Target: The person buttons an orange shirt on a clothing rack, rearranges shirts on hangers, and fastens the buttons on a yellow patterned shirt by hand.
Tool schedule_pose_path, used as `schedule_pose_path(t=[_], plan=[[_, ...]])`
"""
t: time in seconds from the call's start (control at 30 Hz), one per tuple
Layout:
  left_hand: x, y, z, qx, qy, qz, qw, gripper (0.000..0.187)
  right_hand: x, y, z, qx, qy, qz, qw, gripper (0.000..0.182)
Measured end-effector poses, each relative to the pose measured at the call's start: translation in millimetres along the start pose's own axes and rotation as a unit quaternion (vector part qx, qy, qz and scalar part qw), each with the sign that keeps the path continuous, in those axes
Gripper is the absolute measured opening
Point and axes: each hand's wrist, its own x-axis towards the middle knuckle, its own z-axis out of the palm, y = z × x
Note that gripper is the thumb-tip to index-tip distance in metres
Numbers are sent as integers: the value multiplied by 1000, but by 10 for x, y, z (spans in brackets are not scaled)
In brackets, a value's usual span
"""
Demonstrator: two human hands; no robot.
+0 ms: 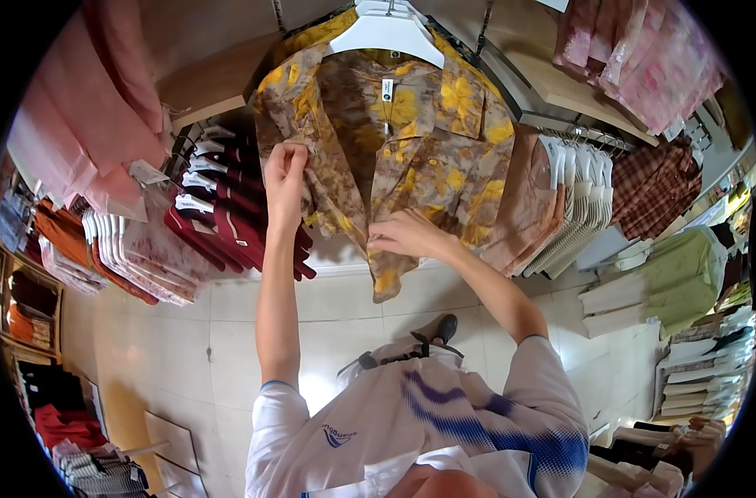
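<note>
A brown and yellow floral shirt (440, 178) hangs from a white hanger (386, 37) straight ahead, its front open and a small white tag inside the collar. On the shirt's left front part, my left hand (285, 178) is closed, fingers pinching the cloth. Lower down, near the hem, my right hand (411, 234) grips the edge of the other front panel between thumb and fingers. The fingertips of both hands are partly hidden by the cloth.
Maroon tops (228, 207) hang to the left and striped garments (573, 220) to the right. Pink clothes (87, 108) hang at upper left. Wooden shelves (203, 91) stick out above the rails. Pale floor tiles (228, 349) lie below, and a green garment (685, 270) hangs farther right.
</note>
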Motion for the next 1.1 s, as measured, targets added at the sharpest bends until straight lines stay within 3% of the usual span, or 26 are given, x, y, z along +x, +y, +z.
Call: schedule_pose_path(t=[0.17,0.27,0.33,0.37,0.43,0.57,0.73,0.87,1.03,1.1], plan=[[-401,-125,-26,148,25,76,986,12,4,-25,3,-26,36,5,999,28],[-744,-142,82,180,-117,128,968,19,-28,-105,-40,-38,71,16,997,26],[-926,-223,129,162,-198,96,962,23,-29,-116,-15,5,141,8,990,25],[-981,-254,158,147,-223,89,959,29,-11,-61,33,8,200,-44,979,15],[-1044,-259,185,186,-240,85,949,34,5,-86,-8,38,164,7,986,16],[-1045,-191,219,206,-232,82,947,36,10,-61,-7,44,157,11,987,18],[-1116,-278,265,253,-220,70,940,28,-61,-95,-72,138,171,33,975,25],[-1126,-401,274,253,-252,78,931,21,-134,-39,-66,126,185,21,974,26],[-1138,-301,343,160,-270,-27,949,13,-216,-38,-100,82,188,9,979,30],[-1112,-376,324,184,-288,19,940,12,-249,-45,-105,75,185,15,980,32]])
